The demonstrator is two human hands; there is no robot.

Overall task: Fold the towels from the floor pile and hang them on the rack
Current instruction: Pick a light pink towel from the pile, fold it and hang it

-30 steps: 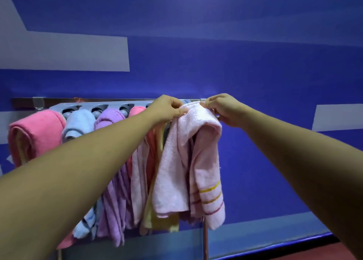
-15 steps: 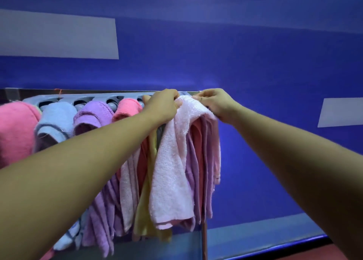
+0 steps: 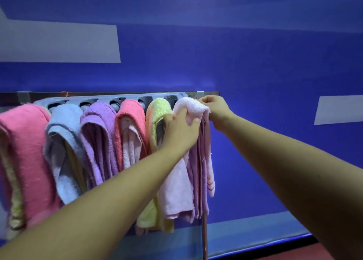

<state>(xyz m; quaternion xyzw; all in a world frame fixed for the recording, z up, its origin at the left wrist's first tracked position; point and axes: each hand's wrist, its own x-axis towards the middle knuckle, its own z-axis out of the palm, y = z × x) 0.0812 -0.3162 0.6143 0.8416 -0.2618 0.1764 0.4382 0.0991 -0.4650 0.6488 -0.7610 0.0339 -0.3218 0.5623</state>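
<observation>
Pale pink towel (image 3: 187,105) on rack (image 3: 107,99) end, hands L (image 3: 180,131), R (image 3: 216,110) on it

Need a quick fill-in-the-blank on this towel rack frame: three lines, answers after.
The left hand and right hand both hold the pale pink towel, at the ___ end of the rack. The neighbouring towel just left of it is ___. Between the light blue towel and the coral towel hangs a ___ one.
Missing words: right; yellow; purple.
</observation>
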